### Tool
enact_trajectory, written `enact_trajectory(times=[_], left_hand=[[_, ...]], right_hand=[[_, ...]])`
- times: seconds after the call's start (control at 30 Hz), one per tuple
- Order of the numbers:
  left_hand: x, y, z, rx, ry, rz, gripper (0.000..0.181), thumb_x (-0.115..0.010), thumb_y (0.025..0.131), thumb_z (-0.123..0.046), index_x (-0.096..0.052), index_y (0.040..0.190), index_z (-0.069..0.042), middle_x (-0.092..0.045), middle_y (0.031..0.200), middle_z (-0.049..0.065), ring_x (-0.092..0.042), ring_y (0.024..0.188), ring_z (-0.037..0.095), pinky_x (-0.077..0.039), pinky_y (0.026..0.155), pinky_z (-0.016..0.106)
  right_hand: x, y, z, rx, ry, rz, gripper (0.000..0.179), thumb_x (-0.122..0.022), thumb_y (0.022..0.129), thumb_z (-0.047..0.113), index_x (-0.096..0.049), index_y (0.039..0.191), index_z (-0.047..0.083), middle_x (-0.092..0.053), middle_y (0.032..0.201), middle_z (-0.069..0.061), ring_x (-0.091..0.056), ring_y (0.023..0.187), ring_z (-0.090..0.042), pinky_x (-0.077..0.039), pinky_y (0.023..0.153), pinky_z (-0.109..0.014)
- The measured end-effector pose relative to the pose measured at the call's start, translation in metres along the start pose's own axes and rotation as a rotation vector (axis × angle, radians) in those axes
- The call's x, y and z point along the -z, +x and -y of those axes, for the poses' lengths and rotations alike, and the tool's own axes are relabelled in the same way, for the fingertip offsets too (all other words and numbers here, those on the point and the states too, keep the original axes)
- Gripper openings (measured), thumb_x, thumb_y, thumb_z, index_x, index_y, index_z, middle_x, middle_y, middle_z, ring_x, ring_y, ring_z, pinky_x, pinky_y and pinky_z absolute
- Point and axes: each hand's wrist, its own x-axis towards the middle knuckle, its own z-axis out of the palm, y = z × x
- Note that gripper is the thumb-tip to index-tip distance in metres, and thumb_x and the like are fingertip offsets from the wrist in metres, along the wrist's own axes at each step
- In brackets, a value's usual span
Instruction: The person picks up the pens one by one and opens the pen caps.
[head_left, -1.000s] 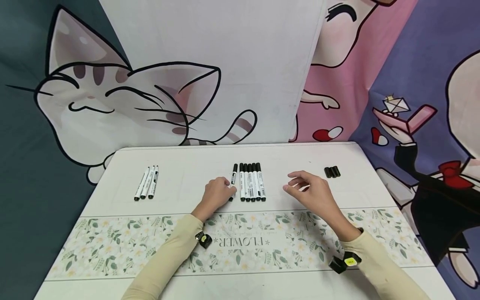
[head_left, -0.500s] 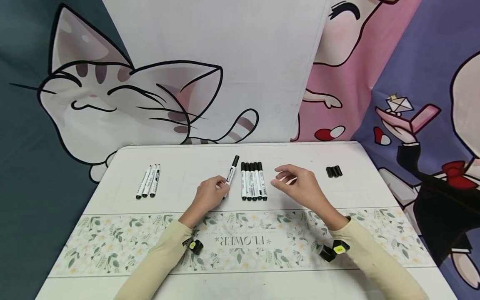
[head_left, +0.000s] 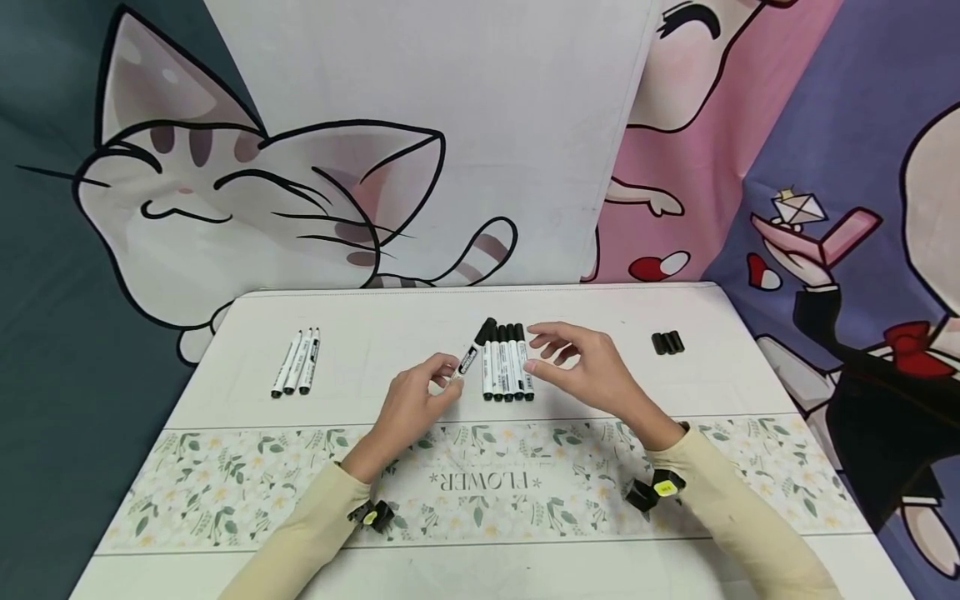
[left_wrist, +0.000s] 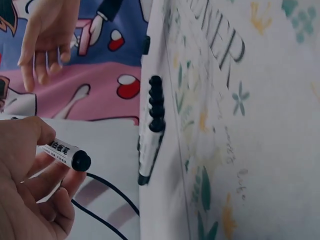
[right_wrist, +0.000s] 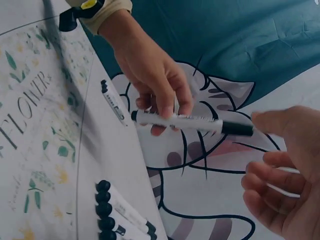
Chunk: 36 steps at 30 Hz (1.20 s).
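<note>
My left hand (head_left: 408,400) pinches a white marker (head_left: 468,360) with a black cap (head_left: 487,327). It is raised off the table and tilted, its capped end toward the right. In the right wrist view, thumb and fingers grip the marker body (right_wrist: 195,123), while the cap points at my right hand (right_wrist: 285,170). That hand's fingers are loosely bent, with nothing in them; its thumb is near the cap, apparently just short of it. Below, several capped markers (head_left: 510,367) lie side by side in a row.
At the table's left lie three markers (head_left: 296,362) with bare thin tips. Three loose black caps (head_left: 667,342) sit together at the right. A floral strip (head_left: 480,483) crosses the white table in front, and cartoon-printed cloth (head_left: 525,150) hangs behind.
The left hand has lifted a marker from the row's left end and tilted it rightward. The right hand has moved left toward its cap.
</note>
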Motion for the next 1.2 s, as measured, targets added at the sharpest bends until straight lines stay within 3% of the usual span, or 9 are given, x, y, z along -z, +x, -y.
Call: enact_trajectory(times=[0.17,0.4,0.77,1.03,1.2], left_hand=[[0.006,-0.009,-0.010,-0.101,0.028,-0.019,0.022,-0.072,0.095,-0.021,-0.072,0.117,-0.017,-0.073,0.098,0.001,-0.067,0.085,0.018,-0.049,0.067,0.033],[0.004,-0.021,-0.011,-0.163,0.064,-0.024,0.022,-0.074,0.091,-0.021,-0.074,0.113,-0.020,-0.072,0.093,-0.004,-0.066,0.083,0.016,-0.049,0.068,0.031],[-0.002,-0.029,-0.007,-0.210,0.084,-0.018,0.022,-0.076,0.090,-0.020,-0.075,0.112,-0.018,-0.073,0.095,-0.005,-0.065,0.083,0.011,-0.051,0.070,0.032],[-0.005,-0.031,-0.007,-0.309,0.056,0.003,0.020,-0.075,0.091,-0.020,-0.074,0.110,-0.018,-0.074,0.096,-0.005,-0.069,0.085,0.015,-0.054,0.072,0.031],[-0.006,-0.031,-0.013,-0.395,0.051,-0.036,0.028,-0.083,0.087,-0.029,-0.073,0.109,-0.014,-0.074,0.096,-0.004,-0.069,0.079,0.014,-0.053,0.068,0.029]], right_hand=[[0.000,0.005,0.006,0.100,0.030,0.032,0.049,-0.085,0.085,0.020,-0.069,0.131,0.012,-0.074,0.107,0.000,-0.069,0.089,-0.014,-0.059,0.077,-0.033],[-0.007,0.006,0.014,0.205,0.046,0.089,0.050,-0.086,0.084,0.018,-0.069,0.130,0.010,-0.073,0.106,0.001,-0.068,0.089,-0.014,-0.058,0.076,-0.033],[-0.017,-0.004,0.017,0.244,-0.004,0.121,0.043,-0.084,0.086,0.022,-0.072,0.126,0.011,-0.074,0.107,0.002,-0.068,0.085,-0.018,-0.057,0.075,-0.029],[-0.017,-0.008,0.022,0.322,-0.035,0.095,0.025,-0.082,0.087,0.016,-0.077,0.111,0.010,-0.074,0.093,0.007,-0.067,0.082,-0.007,-0.057,0.069,-0.028],[-0.016,-0.008,0.030,0.346,-0.079,0.036,0.020,-0.082,0.088,0.017,-0.078,0.107,0.010,-0.075,0.092,0.006,-0.067,0.081,-0.005,-0.056,0.065,-0.025]])
